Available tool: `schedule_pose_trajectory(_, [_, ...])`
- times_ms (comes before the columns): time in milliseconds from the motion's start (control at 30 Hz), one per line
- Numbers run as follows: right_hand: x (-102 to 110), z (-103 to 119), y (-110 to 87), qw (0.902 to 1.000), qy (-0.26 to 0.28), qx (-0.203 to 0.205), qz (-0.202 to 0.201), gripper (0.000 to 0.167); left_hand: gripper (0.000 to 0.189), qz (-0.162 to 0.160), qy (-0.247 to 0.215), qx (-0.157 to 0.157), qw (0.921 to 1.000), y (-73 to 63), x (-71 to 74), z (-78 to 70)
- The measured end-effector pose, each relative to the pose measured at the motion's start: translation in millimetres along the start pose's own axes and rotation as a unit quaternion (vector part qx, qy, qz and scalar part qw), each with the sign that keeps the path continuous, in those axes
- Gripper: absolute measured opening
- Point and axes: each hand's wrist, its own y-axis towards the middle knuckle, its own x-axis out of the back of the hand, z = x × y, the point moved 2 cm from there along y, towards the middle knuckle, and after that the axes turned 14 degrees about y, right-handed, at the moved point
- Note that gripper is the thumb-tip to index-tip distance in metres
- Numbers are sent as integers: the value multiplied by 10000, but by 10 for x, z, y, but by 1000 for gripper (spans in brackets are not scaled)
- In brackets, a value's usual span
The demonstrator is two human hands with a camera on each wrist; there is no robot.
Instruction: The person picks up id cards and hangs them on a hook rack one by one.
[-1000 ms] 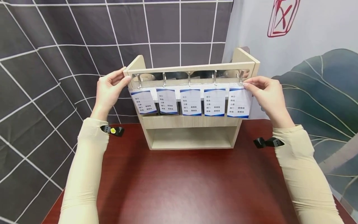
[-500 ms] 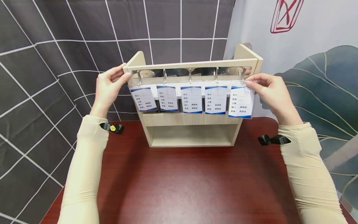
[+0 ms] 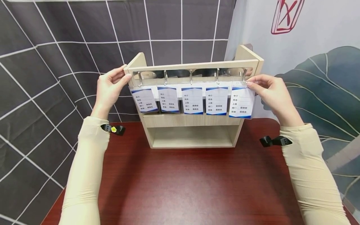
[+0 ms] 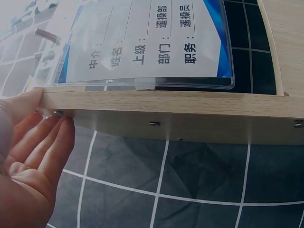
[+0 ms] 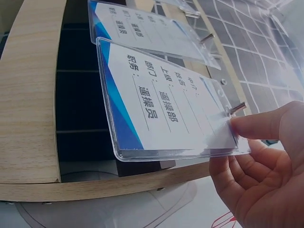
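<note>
My left hand (image 3: 109, 89) holds the upper left corner of a pale wooden rack (image 3: 185, 121), thumb in front and fingers behind the side panel. In the right wrist view my right hand (image 5: 263, 164) pinches the upper corner of the rightmost ID badge (image 5: 156, 102), a clear sleeve with a blue and white card. A metal hook (image 5: 237, 108) pokes out at the top of that badge, close to my thumb. Several similar badges hang in a row left of it, among them the middle badge (image 3: 192, 101) and the leftmost badge (image 4: 142, 40).
The rack stands on a dark red tabletop (image 3: 180, 184), with an open lower compartment (image 3: 192, 136). Behind it hangs a dark grid-patterned cloth (image 3: 166, 22). A pale backdrop (image 3: 256, 25) with red lines and large leaf shapes fills the right side.
My right hand has shifted slightly to the right, and the rightmost badge it pinches has moved a little with it. The left hand keeps its hold on the rack corner.
</note>
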Motion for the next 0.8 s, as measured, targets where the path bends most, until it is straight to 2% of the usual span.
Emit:
schedule_pose_trajectory(367, [-4,-12,-13,10000,48,47,-29,22,45,-22,-11,-45,10000,-28,8,3])
schedule_pose_trajectory(600, [-6,-25,-2,9999,-66,0,95,30,45,-138,-77,-56,9999,-31,-12,9])
schedule_pose_trajectory(800, [11,-39,-10,9999,33,93,109,27,46,-167,-90,-17,9998,-36,-33,10])
